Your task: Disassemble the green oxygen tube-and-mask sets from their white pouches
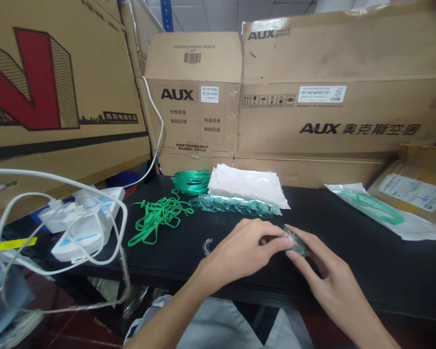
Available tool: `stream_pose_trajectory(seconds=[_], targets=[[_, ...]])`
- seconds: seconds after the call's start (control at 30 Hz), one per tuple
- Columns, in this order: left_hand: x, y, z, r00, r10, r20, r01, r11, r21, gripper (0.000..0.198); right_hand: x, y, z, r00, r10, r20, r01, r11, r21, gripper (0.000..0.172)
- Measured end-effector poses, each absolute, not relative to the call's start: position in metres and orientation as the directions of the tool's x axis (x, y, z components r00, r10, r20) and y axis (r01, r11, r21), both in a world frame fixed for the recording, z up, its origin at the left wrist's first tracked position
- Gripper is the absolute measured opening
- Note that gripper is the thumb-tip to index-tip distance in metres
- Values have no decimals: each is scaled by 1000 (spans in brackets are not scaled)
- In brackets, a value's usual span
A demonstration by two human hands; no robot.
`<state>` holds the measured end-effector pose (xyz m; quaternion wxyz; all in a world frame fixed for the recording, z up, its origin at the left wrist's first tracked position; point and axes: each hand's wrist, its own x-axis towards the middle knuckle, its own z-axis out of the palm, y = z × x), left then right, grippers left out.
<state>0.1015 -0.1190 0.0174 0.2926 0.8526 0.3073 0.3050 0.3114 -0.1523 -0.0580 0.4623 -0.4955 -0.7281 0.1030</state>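
Note:
Above the black tabletop (203,228), both hands meet on a small translucent green piece that looks like a breathing mask (297,246). My left hand (247,245) pinches its near-left side between thumb and fingers. Fingers and thumb of my right hand (321,261) grip it from the other side, so much of its shape is covered. A row of nested clear-green masks (236,204) lies just beyond. Left of my left hand lie several thin metal strips (207,246). Tangled green elastic straps (160,218) are farther left.
Behind the masks sit coiled green tubing (191,182) and a stack of white bags (245,182). A packaged green item (374,206) is at the right. Cardboard boxes (330,111) wall off the back. White cables and a power strip (89,232) crowd the left edge.

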Motion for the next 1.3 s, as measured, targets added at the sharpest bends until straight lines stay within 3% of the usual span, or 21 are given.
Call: stream_pose_trajectory(seconds=[0.1, 0.27, 0.4, 0.57, 0.83, 1.0, 1.3], targets=[[95, -112, 18, 630, 717, 298, 300, -578, 759, 35, 313, -149, -53, -64, 864, 500, 533, 453, -715, 39], [88, -99, 8, 617, 768, 171, 237, -389, 891, 50, 307, -141, -45, -114, 855, 507, 513, 487, -707, 40], [82, -90, 6, 603, 787, 132, 188, -301, 935, 48, 296, -137, -43, -79, 905, 418, 386, 415, -824, 43], [83, -89, 7, 625, 769, 134, 169, -300, 939, 40, 292, -140, -41, 30, 932, 360, 318, 333, -888, 46], [84, -91, 8, 680, 715, 162, 129, -333, 934, 42, 293, -144, -37, -23, 952, 306, 329, 297, -896, 45], [84, -92, 10, 701, 701, 131, 109, -286, 952, 36, 293, -145, -38, -61, 918, 393, 374, 386, -843, 42], [85, -93, 14, 731, 679, 70, 98, -205, 974, 22, 299, -144, -39, -23, 953, 303, 250, 299, -921, 43]])
